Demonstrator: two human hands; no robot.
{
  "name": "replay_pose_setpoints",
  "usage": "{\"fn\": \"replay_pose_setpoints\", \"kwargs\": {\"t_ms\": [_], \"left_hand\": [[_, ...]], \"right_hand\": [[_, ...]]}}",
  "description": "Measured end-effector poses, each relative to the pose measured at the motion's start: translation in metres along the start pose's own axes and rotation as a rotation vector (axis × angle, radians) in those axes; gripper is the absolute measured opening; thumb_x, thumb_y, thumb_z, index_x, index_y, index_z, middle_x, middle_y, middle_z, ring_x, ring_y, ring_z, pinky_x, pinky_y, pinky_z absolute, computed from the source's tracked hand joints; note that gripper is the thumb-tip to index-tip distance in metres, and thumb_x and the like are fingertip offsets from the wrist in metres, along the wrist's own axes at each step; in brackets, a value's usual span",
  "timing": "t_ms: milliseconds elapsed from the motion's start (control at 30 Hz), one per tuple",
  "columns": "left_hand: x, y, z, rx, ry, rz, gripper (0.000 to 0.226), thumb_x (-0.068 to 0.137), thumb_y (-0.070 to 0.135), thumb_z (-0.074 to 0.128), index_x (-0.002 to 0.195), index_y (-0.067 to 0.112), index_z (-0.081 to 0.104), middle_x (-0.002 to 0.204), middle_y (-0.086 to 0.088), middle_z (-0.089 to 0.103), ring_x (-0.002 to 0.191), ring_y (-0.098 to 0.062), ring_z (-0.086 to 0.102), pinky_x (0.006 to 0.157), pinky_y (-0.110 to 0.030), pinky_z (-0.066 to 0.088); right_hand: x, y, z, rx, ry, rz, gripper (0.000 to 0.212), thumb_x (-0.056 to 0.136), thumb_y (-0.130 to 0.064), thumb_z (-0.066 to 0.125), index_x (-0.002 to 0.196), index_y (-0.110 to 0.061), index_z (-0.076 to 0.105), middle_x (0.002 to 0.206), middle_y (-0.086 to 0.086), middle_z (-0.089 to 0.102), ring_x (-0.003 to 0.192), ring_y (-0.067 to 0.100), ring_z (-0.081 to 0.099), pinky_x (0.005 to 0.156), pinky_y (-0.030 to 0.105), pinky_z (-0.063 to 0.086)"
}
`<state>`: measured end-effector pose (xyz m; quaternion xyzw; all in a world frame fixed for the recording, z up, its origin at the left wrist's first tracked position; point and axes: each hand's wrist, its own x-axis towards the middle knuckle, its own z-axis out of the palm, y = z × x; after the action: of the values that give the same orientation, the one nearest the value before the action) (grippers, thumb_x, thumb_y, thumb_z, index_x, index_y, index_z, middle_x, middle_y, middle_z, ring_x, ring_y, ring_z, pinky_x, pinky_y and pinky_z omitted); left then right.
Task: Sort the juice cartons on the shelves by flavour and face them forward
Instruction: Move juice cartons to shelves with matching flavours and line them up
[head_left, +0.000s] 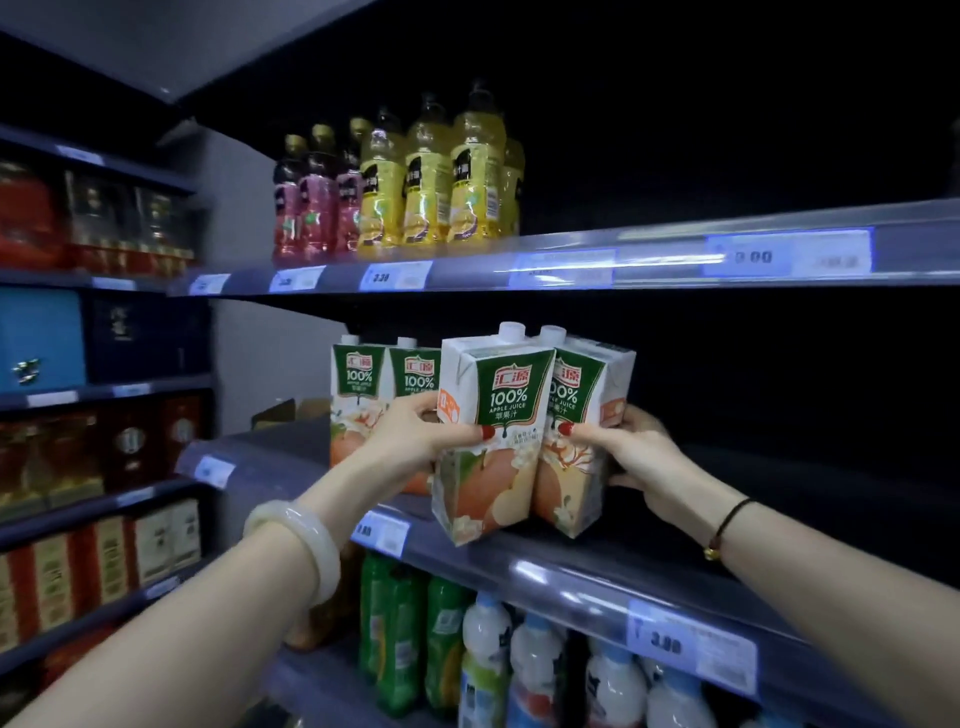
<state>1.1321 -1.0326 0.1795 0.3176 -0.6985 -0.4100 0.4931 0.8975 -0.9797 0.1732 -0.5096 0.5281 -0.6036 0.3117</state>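
gripping apple juice in both hands, centre of the frame, over the front lip of the middle shelf (550, 574). the left hand (415, 434) clamps the left carton (501, 410), thumb on its face; the right hand (636, 452) wraps fingers round the right carton (584, 415). the two touch, both tilted. two matching cartons (359, 384) stand behind, centre left. looks like the placing step: next, set the pair upright beside those, labels forward.
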Motion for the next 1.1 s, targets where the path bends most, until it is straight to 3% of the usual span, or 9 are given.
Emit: {"fn": "replay_pose_setpoints", "kwargs": {"t_ms": [100,233,433,533,633,800,900,1000,1100], "left_hand": [[0.028,-0.014,-0.006,-0.019,-0.087,-0.002,0.017,0.064,0.015,0.083,0.076,0.023,0.075,0.087,-0.001,0.076,0.079,-0.016,0.073,0.062,-0.024,0.057],[0.059,-0.027,-0.008,-0.06,-0.154,-0.009,0.017,0.059,0.019,0.085,0.066,0.021,0.069,0.075,0.005,0.075,0.068,-0.006,0.071,0.052,-0.012,0.05],[0.086,-0.039,-0.001,-0.092,-0.236,-0.034,0.034,0.065,0.021,0.085,0.091,0.02,0.063,0.077,0.009,0.074,0.067,0.002,0.069,0.054,-0.013,0.044],[0.093,-0.049,0.004,-0.118,-0.252,-0.074,0.031,0.063,0.023,0.086,0.087,0.013,0.069,0.079,0.005,0.076,0.073,-0.006,0.07,0.06,-0.02,0.045],[0.097,-0.062,0.01,-0.164,-0.214,-0.085,0.025,0.063,0.02,0.086,0.076,0.022,0.066,0.072,0.004,0.075,0.073,-0.015,0.071,0.061,-0.027,0.05],[0.103,-0.075,0.011,-0.241,-0.198,-0.141,0.026,0.067,0.023,0.084,0.086,0.024,0.066,0.087,-0.006,0.076,0.085,-0.029,0.071,0.084,-0.049,0.055],[0.101,-0.077,0.013,-0.248,-0.198,-0.132,0.031,0.071,0.023,0.082,0.096,0.018,0.065,0.097,-0.011,0.073,0.086,-0.026,0.071,0.08,-0.039,0.057],[0.093,-0.076,0.014,-0.258,-0.18,-0.109,0.023,0.076,0.023,0.078,0.081,0.025,0.056,0.087,-0.001,0.069,0.076,-0.018,0.07,0.064,-0.027,0.055],[0.085,-0.074,0.015,-0.261,-0.182,-0.113,0.03,0.08,0.027,0.074,0.1,0.019,0.052,0.093,-0.001,0.065,0.084,-0.021,0.068,0.073,-0.032,0.056]], "right_hand": [[0.012,0.007,0.009,-0.016,0.076,0.035,0.038,0.072,-0.024,0.078,0.107,-0.025,0.062,0.096,-0.005,0.072,0.085,0.009,0.064,0.06,0.027,0.042],[0.024,0.009,0.012,-0.05,0.149,0.057,0.038,0.07,-0.024,0.079,0.105,-0.022,0.064,0.097,-0.004,0.073,0.087,0.012,0.065,0.061,0.029,0.042],[0.024,0.017,0.011,-0.089,0.244,0.125,0.031,0.072,-0.026,0.077,0.101,-0.02,0.067,0.092,-0.003,0.074,0.091,0.016,0.064,0.07,0.034,0.045],[0.023,0.014,0.013,-0.129,0.271,0.128,0.029,0.072,-0.026,0.077,0.099,-0.021,0.067,0.09,-0.004,0.074,0.089,0.016,0.065,0.072,0.035,0.047],[0.024,0.012,0.015,-0.207,0.265,0.138,0.035,0.072,-0.031,0.076,0.105,-0.024,0.065,0.098,-0.006,0.071,0.091,0.014,0.063,0.074,0.035,0.047],[0.027,0.014,0.019,-0.271,0.276,0.153,0.026,0.076,-0.036,0.073,0.098,-0.031,0.06,0.095,-0.013,0.067,0.087,0.007,0.058,0.072,0.033,0.044],[0.027,0.016,0.021,-0.274,0.3,0.144,0.034,0.077,-0.039,0.072,0.106,-0.029,0.058,0.098,-0.011,0.067,0.086,0.007,0.059,0.07,0.03,0.044],[0.026,0.017,0.025,-0.272,0.321,0.134,0.036,0.078,-0.041,0.072,0.108,-0.027,0.057,0.1,-0.01,0.067,0.085,0.006,0.059,0.075,0.034,0.044],[0.022,0.017,0.026,-0.239,0.329,0.142,0.031,0.078,-0.04,0.073,0.103,-0.028,0.057,0.099,-0.011,0.067,0.084,0.004,0.059,0.067,0.03,0.043]]}}
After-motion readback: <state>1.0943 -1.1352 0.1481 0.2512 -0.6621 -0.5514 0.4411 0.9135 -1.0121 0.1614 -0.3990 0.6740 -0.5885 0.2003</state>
